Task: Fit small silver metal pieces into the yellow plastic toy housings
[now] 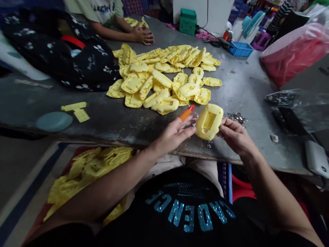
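Observation:
My right hand pinches the right edge of a yellow plastic shell, held tilted above the table's front edge. A rectangular recess shows in the shell's face. My left hand is at the shell's left side with its fingers stretched out, one wearing an orange finger cover. Its thumb is close to the shell's edge; whether they touch I cannot tell. Small shiny metal parts lie on the table behind my right hand. Beyond my left hand is a big heap of similar yellow shells.
A crate of yellow parts stands below the table at left. Across the table are a co-worker's clasped hands and a dark patterned cloth. A blue tray, red bag and white device are rightward.

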Demonstrator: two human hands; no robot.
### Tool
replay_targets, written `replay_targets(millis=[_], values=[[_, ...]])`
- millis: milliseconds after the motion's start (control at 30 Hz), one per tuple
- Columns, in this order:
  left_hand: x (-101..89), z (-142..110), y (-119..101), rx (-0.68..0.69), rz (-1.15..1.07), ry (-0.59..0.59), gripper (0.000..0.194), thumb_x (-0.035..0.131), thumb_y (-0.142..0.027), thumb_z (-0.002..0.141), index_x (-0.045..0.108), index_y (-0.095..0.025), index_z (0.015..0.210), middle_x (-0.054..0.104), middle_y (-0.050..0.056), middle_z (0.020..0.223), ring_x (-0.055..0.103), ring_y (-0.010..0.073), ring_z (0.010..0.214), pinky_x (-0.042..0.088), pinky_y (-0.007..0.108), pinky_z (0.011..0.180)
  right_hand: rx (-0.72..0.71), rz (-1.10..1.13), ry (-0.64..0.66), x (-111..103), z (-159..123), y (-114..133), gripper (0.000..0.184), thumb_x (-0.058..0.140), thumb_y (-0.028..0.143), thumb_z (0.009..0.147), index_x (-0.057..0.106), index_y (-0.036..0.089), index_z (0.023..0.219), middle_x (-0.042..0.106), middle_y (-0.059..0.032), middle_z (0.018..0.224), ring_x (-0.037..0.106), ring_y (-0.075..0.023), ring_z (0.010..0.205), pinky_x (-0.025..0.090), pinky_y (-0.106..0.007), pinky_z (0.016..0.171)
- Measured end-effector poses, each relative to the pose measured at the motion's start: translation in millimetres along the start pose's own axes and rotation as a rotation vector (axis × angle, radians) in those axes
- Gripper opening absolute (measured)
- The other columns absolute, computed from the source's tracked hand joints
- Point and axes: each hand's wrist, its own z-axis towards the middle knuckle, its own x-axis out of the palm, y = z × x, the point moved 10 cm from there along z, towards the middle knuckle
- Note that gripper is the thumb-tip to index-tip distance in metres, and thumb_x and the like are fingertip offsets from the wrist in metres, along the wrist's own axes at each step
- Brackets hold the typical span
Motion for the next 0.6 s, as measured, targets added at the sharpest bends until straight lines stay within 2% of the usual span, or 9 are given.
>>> replay_targets(millis=[100,200,300,367,400,433,500,567,600], values=[[30.2,17,23,-0.181,-0.158,0.070,0.082,0.094,-0.048,0.088,0.065,-0.016,0.158,0.080,0.019,0.143,0.080,0.0308,0.127,0.066,0.038,0.104,0.066,0.174,-0.026,12,-28,-13,0.043,0.075,0.068,0.098,0.071,0.026,0.097,0.072,-0.0024,0.086,0.066,-0.0181,0.071,0.060,-0.034,0.069],[35.1,4,33,-0.280,-0.174,0.029,0.074,0.098,-0.046,0.083,0.073,-0.014,0.145,0.086,0.018,0.129,0.084,0.0290,0.106,0.069,0.035,0.088,0.104,0.312,-0.109,15,-52,-22,0.038,0.084,0.061,0.094,0.073,0.028,0.109,0.076,-0.0014,0.094,0.069,-0.0167,0.078,0.062,-0.031,0.073],[29.7,-29,36,-0.364,-0.099,0.034,0.062,0.097,-0.036,0.086,0.076,-0.020,0.142,0.083,0.015,0.139,0.084,0.0298,0.113,0.069,0.035,0.093,0.123,0.461,-0.130,28,-71,-23,0.051,0.097,0.051,0.084,0.071,0.030,0.123,0.080,-0.0009,0.105,0.073,-0.0169,0.087,0.064,-0.030,0.078],[22.5,-51,42,-0.447,-0.095,0.082,0.058,0.093,-0.032,0.091,0.076,-0.028,0.146,0.079,0.011,0.150,0.081,0.0308,0.126,0.068,0.034,0.102,0.146,0.544,-0.079,47,-79,-22,0.047,0.096,0.048,0.087,0.070,0.030,0.122,0.079,0.0010,0.099,0.072,-0.0153,0.079,0.062,-0.029,0.072],[20.3,-61,46,-0.491,-0.142,0.123,0.061,0.090,-0.036,0.094,0.072,-0.034,0.152,0.077,0.009,0.153,0.080,0.0317,0.130,0.068,0.035,0.102,0.158,0.570,-0.046,57,-82,-20,0.043,0.094,0.049,0.089,0.070,0.029,0.120,0.077,0.0023,0.092,0.069,-0.0142,0.073,0.060,-0.028,0.067],[21.4,-69,51,-0.531,-0.205,0.190,0.064,0.087,-0.043,0.096,0.068,-0.039,0.158,0.077,0.007,0.154,0.079,0.0325,0.131,0.069,0.034,0.099,0.163,0.578,-0.012,67,-85,-18,0.040,0.093,0.049,0.092,0.071,0.028,0.118,0.074,0.0036,0.087,0.067,-0.0133,0.069,0.058,-0.027,0.064],[27.7,-82,63,-0.629,-0.316,0.331,0.064,0.082,-0.053,0.099,0.068,-0.037,0.159,0.080,0.008,0.147,0.082,0.0298,0.124,0.068,0.030,0.092,0.130,0.527,0.034,79,-88,-8,0.038,0.091,0.049,0.094,0.072,0.027,0.119,0.067,0.0058,0.079,0.062,-0.0118,0.065,0.054,-0.025,0.062],[35.0,-89,71,-0.681,-0.380,0.433,0.065,0.084,-0.058,0.096,0.073,-0.030,0.154,0.085,0.008,0.134,0.083,0.0238,0.109,0.064,0.022,0.084,0.043,0.382,0.062,79,-91,7,0.036,0.088,0.047,0.098,0.074,0.025,0.123,0.067,0.0047,0.083,0.060,-0.0110,0.067,0.053,-0.025,0.063],[38.0,-90,73,-0.687,-0.398,0.460,0.068,0.086,-0.059,0.093,0.074,-0.028,0.152,0.086,0.008,0.129,0.082,0.0214,0.104,0.062,0.020,0.081,-0.015,0.288,0.070,74,-93,15,0.037,0.087,0.047,0.099,0.075,0.025,0.126,0.072,0.0022,0.091,0.062,-0.0109,0.069,0.055,-0.026,0.065]])
